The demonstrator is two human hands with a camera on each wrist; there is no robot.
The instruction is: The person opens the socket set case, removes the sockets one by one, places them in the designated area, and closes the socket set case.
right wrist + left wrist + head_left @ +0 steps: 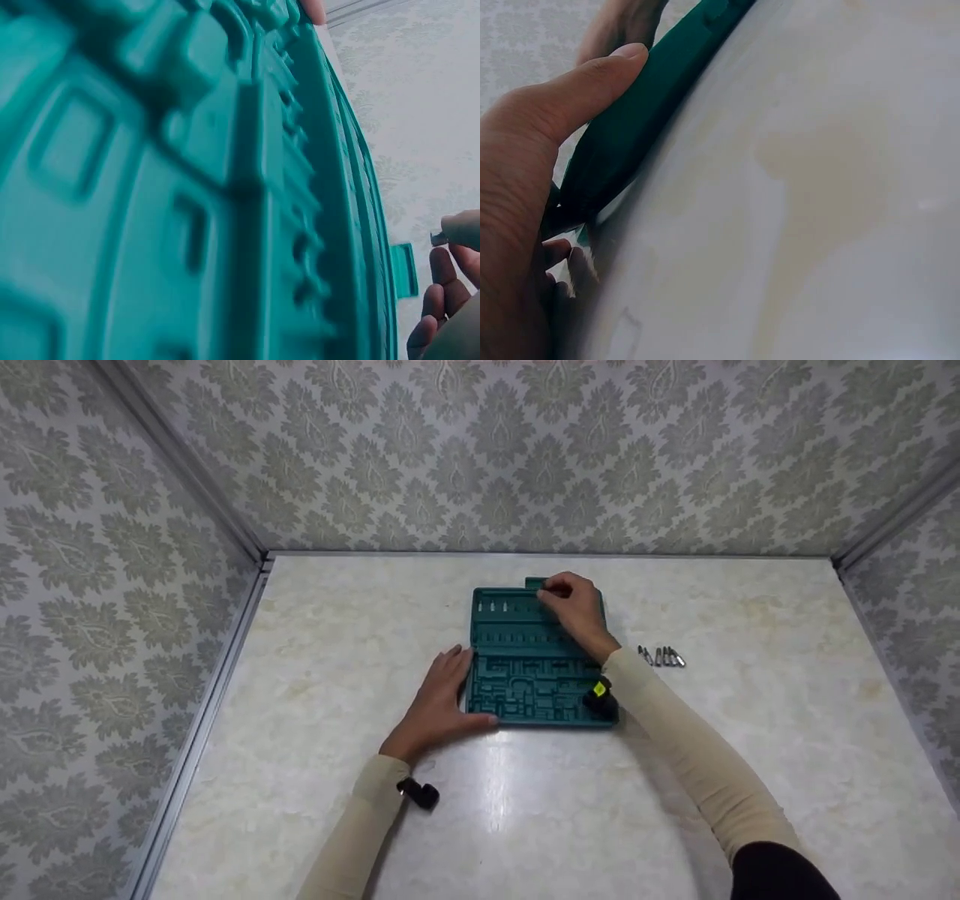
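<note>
A green plastic tool case point(536, 718) lies unfolded on the table. My left hand point(442, 697) rests at its near left corner, thumb along the front edge and fingers by the left side. In the left wrist view the thumb point(592, 90) presses on the case wall. Above the far part of the case, my right hand point(576, 604) pinches a small metal bit point(439, 238) between thumb and forefinger; most of it is hidden by the fingers. Three silver bits point(492, 606) stand in slots at the far left of the case.
Several loose metal bits point(664, 657) lie on the pale marbled table point(750, 720), right of the case. A green latch tab point(405, 270) sticks out from the case's far edge. Patterned walls point(502, 457) stand behind and at both sides.
</note>
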